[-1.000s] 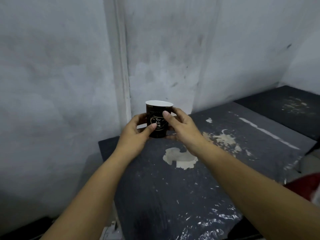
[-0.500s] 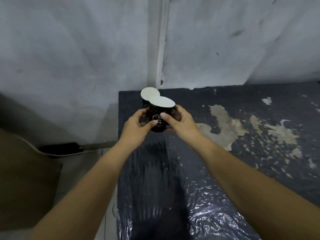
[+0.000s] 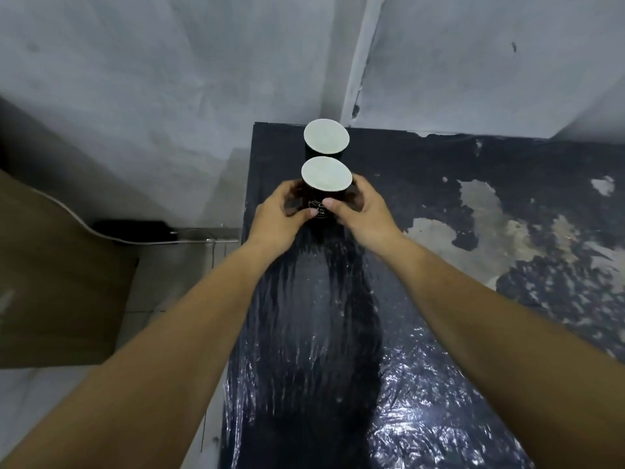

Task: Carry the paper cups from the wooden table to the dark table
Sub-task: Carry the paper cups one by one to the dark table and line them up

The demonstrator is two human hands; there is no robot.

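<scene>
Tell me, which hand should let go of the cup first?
Probably the right hand. The near cup, held by both hands, sits close to the dark table's left edge, so the left hand on that side can steady it. The far cup already stands behind.

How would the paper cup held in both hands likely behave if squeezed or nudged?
The held cup looks empty, so probably light and easy to tip. Its thin paper wall would likely dent under a hard squeeze; both hands grip it lightly.
</scene>
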